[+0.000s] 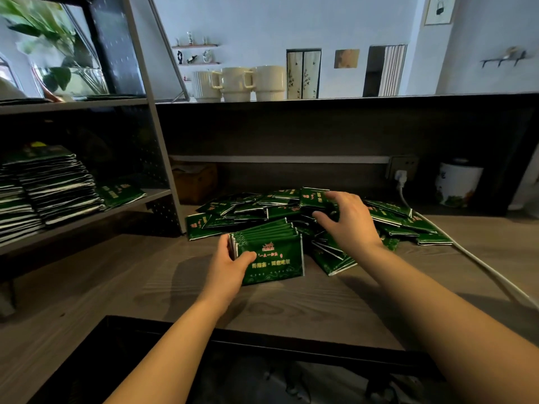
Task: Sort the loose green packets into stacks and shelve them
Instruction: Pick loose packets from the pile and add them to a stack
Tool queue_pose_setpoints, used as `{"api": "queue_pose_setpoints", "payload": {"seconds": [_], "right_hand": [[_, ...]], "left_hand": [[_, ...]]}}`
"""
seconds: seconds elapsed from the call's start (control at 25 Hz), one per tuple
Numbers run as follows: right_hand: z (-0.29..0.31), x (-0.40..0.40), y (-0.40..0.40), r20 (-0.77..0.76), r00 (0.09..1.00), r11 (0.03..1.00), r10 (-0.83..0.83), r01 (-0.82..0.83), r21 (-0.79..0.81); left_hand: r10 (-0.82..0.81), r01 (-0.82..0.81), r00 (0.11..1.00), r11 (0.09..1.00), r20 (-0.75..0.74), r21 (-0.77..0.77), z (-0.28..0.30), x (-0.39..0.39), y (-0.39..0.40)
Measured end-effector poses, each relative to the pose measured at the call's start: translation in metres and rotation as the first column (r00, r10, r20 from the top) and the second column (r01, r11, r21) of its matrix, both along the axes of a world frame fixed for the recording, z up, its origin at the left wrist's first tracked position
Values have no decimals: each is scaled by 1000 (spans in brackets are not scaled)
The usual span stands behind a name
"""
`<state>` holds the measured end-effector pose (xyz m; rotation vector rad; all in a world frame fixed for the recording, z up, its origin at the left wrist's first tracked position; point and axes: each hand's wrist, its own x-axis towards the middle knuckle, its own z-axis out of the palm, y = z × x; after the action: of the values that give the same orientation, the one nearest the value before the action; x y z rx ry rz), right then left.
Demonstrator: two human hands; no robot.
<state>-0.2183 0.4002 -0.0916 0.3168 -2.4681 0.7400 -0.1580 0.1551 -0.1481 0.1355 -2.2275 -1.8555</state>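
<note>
A heap of loose green packets [250, 209] lies on the wooden counter [116, 287] against the dark back panel. My left hand [232, 265] grips a bundle of several green packets [271, 252] held upright on edge, printed face toward me. My right hand [348, 221] reaches into the heap and pinches one green packet [313, 199] near its top, thumb below and fingers above. On the left, a grey metal shelf [157, 195] holds tall stacks of the same packets [55, 188] and a short stack [121, 193] beside them.
A white cable [478, 262] runs from a wall socket [404, 170] across the counter's right side. A white jar [458, 185] stands at the back right. A brown box [194, 182] sits behind the shelf post. Cream mugs [236, 83] stand on the upper ledge.
</note>
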Motion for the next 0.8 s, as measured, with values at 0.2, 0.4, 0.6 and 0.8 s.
{"api": "queue_pose_setpoints", "payload": {"seconds": [0.2, 0.4, 0.6, 0.8], "right_hand": [[0, -19, -11, 74, 995, 994, -73, 66, 87], [-5, -1, -15, -244, 965, 995, -95, 102, 17], [-11, 37, 8, -152, 987, 479, 48, -156, -864], [-30, 55, 17, 48, 862, 72, 505, 13, -997]], "left_hand": [[-84, 84, 996, 996, -5, 31, -6, -4, -2], [-141, 142, 990, 989, -26, 38, -5, -3, -1], [-196, 196, 981, 980, -5, 23, 0, 2, -1], [-223, 223, 975, 975, 16, 6, 5, 6, 2]]}}
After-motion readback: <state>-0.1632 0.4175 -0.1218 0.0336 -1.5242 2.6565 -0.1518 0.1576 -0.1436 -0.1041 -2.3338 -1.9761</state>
